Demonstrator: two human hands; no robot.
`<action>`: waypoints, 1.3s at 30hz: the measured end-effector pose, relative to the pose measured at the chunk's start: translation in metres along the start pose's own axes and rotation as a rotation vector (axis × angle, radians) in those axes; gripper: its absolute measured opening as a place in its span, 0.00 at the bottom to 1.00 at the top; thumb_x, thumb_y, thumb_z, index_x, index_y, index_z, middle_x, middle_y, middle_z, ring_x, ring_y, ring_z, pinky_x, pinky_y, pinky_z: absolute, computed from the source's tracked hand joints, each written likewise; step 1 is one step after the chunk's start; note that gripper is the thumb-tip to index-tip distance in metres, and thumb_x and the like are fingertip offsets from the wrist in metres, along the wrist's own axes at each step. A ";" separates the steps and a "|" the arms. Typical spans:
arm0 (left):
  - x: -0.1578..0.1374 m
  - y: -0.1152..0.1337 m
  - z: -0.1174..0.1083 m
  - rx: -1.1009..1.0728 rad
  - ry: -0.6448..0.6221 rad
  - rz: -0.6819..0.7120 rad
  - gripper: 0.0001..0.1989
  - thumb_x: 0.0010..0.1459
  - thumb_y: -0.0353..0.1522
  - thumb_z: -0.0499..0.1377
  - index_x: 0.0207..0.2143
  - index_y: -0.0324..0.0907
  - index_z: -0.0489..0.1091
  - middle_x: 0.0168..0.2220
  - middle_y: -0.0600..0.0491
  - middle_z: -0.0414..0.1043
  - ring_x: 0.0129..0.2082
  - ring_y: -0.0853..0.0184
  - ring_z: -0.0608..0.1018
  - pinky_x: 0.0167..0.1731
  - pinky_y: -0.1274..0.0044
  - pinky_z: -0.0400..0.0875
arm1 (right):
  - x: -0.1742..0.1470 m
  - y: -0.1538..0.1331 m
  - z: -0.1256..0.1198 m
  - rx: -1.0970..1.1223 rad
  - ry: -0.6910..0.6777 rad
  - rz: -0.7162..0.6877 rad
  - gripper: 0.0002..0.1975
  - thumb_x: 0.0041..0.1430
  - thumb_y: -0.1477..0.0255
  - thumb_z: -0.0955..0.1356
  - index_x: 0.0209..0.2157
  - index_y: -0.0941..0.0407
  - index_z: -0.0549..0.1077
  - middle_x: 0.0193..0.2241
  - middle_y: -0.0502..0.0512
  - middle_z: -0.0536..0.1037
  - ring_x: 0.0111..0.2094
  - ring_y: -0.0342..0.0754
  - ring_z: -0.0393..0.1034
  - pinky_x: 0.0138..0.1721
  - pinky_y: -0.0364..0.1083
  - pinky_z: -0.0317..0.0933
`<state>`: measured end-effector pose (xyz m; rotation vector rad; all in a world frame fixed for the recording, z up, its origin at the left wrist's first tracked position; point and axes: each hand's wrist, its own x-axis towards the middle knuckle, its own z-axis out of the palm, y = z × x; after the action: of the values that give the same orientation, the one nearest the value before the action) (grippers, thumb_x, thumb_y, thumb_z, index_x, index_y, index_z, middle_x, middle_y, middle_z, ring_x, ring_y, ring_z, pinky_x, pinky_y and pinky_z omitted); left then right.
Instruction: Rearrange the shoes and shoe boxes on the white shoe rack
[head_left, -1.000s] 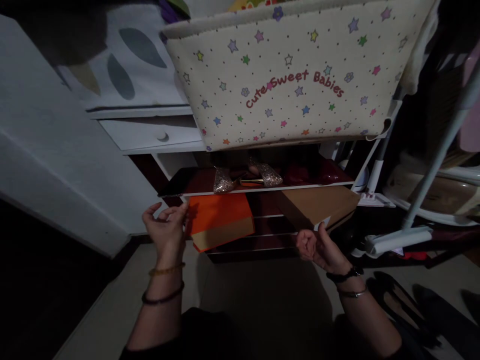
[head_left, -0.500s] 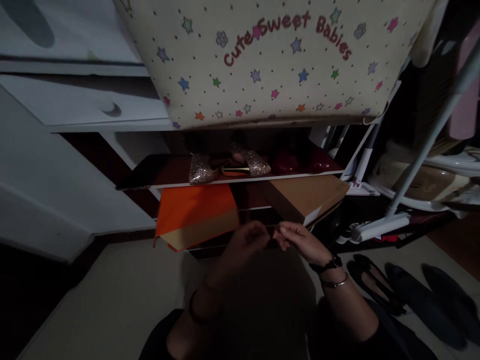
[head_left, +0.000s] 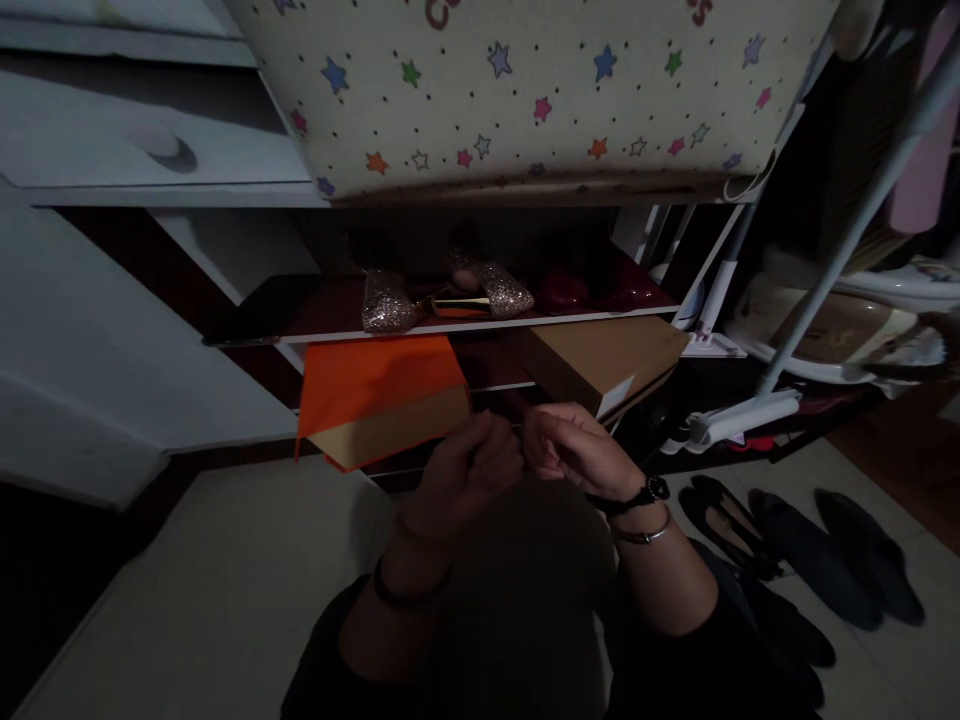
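Head view, looking down at a low shoe rack in dim light. The left hand (head_left: 469,470) and the right hand (head_left: 574,455) are raised together in front of the rack's lower shelf, fingers curled inward and fingertips nearly meeting; both are partly closed, but whether anything is pinched between them cannot be told in the shadow. The left wrist carries a dark bangle (head_left: 405,597); the right wrist carries a dark wristwatch (head_left: 651,490) and a thin metal bangle (head_left: 646,535). Just behind the left hand lies an orange cardboard shoe box with a tan side (head_left: 375,400), set askew on the lower shelf and jutting past its front edge; just behind the right hand lies a brown cardboard shoe box with a white label on its end (head_left: 607,360), likewise angled. Neither hand touches either box. On the dark red shelf above (head_left: 330,320) stand a pair of glittery silver high-heeled shoes (head_left: 439,295) and, to their right, glossy dark red shoes (head_left: 600,290). A cream fabric basket printed with coloured stars (head_left: 525,90) sits on top of the rack. To the right, dark flat shoes (head_left: 795,540) lie on the pale tiled floor (head_left: 187,590); a white drawer front (head_left: 142,150) shows at upper left.
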<state>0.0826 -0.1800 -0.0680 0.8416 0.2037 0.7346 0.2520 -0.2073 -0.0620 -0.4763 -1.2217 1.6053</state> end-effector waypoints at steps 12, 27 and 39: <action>-0.019 0.014 0.018 0.293 -0.201 -0.058 0.43 0.44 0.75 0.37 0.14 0.44 0.46 0.11 0.60 0.37 0.12 0.77 0.46 0.16 0.77 0.39 | -0.023 -0.018 -0.007 0.054 -0.405 0.071 0.40 0.52 0.27 0.56 0.17 0.52 0.53 0.15 0.39 0.48 0.15 0.34 0.39 0.17 0.40 0.35; -0.017 0.008 0.012 0.252 -0.227 -0.077 0.42 0.51 0.73 0.37 0.14 0.45 0.44 0.12 0.61 0.36 0.12 0.77 0.44 0.16 0.77 0.39 | -0.020 -0.008 -0.012 0.045 -0.409 0.102 0.41 0.50 0.25 0.51 0.18 0.51 0.53 0.14 0.38 0.48 0.14 0.34 0.38 0.16 0.40 0.35; 0.010 -0.019 -0.042 0.687 0.255 -0.088 0.21 0.58 0.48 0.68 0.47 0.44 0.75 0.46 0.48 0.76 0.43 0.63 0.79 0.44 0.72 0.73 | -0.054 -0.041 -0.072 -1.181 0.886 -0.627 0.19 0.69 0.57 0.67 0.55 0.53 0.72 0.54 0.61 0.73 0.58 0.58 0.66 0.62 0.59 0.59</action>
<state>0.0818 -0.1566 -0.1088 1.3768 0.7463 0.6922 0.3495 -0.2219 -0.0686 -1.2079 -1.2755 -0.0613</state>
